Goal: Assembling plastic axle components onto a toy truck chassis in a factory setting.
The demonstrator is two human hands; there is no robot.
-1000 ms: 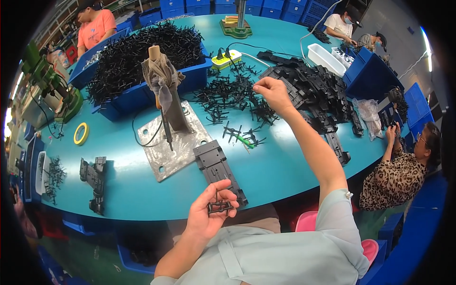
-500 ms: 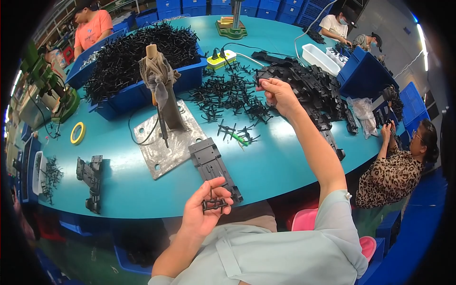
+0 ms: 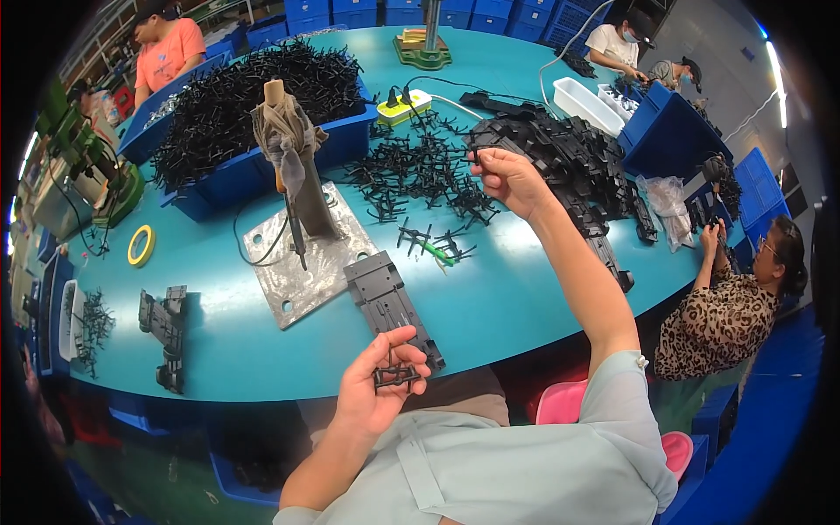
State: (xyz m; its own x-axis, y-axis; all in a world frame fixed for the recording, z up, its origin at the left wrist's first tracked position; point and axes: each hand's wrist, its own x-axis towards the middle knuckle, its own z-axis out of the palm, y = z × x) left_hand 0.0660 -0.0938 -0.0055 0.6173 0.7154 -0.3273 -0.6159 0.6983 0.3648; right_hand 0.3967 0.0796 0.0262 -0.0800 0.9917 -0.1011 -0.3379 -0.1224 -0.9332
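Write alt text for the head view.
A person's left hand holds a branched black part near a flat black plate on a teal table. The right hand, pinched, hovers by scattered black parts and a heap of black plates; a heaped blue bin stands farther left.

Pale grey-green top (image 3: 534, 464), matte cloth, softly creased; short right sleeve (image 3: 612, 398) ending above elbow, small whitish bead-like button (image 3: 643, 361) at cuff; flat matching strap (image 3: 420, 468) across front; beige-brown garment (image 3: 472, 398) over lap.
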